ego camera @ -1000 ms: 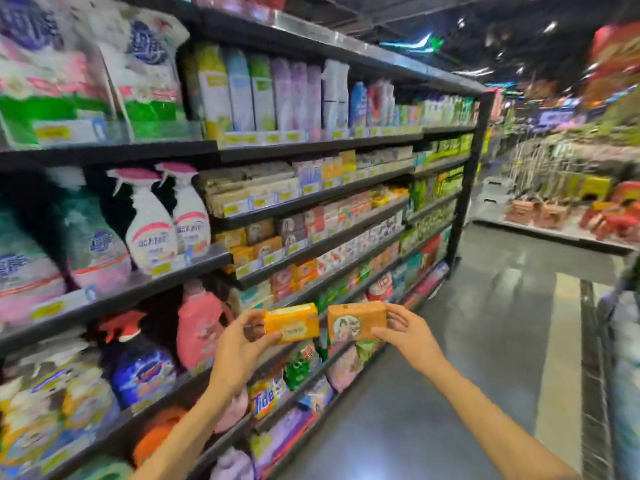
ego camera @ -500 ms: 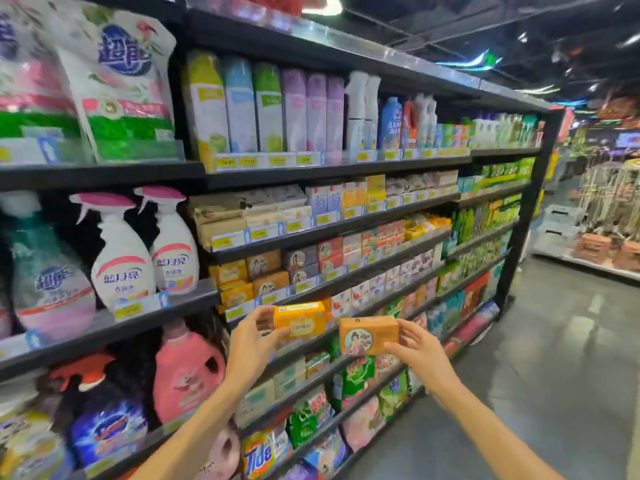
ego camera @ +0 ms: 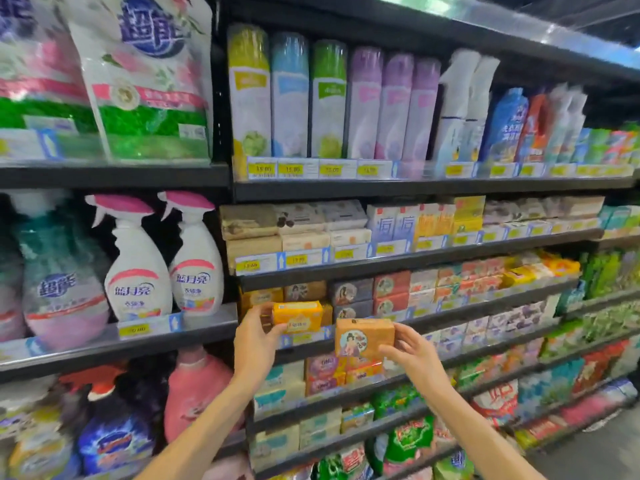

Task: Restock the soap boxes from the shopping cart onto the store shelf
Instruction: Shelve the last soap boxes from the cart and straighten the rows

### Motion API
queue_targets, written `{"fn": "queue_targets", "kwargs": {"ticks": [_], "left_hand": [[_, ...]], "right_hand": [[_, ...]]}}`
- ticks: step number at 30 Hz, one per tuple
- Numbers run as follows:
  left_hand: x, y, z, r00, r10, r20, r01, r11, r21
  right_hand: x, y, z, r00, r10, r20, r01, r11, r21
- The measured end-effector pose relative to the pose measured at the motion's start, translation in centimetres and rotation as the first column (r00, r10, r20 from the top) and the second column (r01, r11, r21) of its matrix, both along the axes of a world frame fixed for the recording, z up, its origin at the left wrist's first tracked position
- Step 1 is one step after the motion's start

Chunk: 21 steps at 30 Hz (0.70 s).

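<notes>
Soap boxes, rectangular card: left hand (ego camera: 255, 344) grips yellow box (ego camera: 298, 317), right hand (ego camera: 412, 355) orange box (ego camera: 363, 339).

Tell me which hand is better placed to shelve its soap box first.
Left, probably. The left hand holds the yellow soap box right at the shelf row of similar yellow boxes; the right hand's orange box sits lower.

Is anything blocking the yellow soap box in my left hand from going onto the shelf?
Nothing visible does. The left hand holds the yellow soap box right at the shelf edge, in front of matching yellow boxes.
</notes>
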State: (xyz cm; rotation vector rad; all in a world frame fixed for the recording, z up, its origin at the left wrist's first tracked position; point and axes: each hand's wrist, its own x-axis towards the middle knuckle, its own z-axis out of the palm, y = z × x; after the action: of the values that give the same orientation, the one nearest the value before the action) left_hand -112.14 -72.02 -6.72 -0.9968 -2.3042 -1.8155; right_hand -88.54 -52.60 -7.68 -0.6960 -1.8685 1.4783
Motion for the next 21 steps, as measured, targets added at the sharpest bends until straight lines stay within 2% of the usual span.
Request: {"fn": "queue_targets", "kwargs": {"ticks": [6, 12, 16, 21], "left_hand": [[-0.4, 2.1, 0.2, 0.972, 0.226, -0.072, -0.228, 0.973, -0.029], [-0.5, 4.0, 0.8, 0.908, 0.399, -0.127, -0.413, 0.903, -0.116], [-1.0, 5.1, 0.6, 0.879, 0.465, -0.102, -0.476, 0.862, -0.176], [-1.0, 5.9, 0.0, 0.860, 0.499, -0.110, -0.511, 0.842, -0.172]], "right_hand": [[-3.9, 4.2, -0.3, 0.992, 0.125, 0.007, -0.125, 0.992, 0.013], [-5.8, 6.1, 0.0, 0.979, 0.198, 0.056, -0.201, 0.977, 0.068], [-7.0, 5.9, -0.1, 0.975, 0.216, 0.045, -0.219, 0.974, 0.062], [-8.1, 5.9, -0.7, 0.978, 0.200, 0.050, -0.203, 0.978, 0.054]]}}
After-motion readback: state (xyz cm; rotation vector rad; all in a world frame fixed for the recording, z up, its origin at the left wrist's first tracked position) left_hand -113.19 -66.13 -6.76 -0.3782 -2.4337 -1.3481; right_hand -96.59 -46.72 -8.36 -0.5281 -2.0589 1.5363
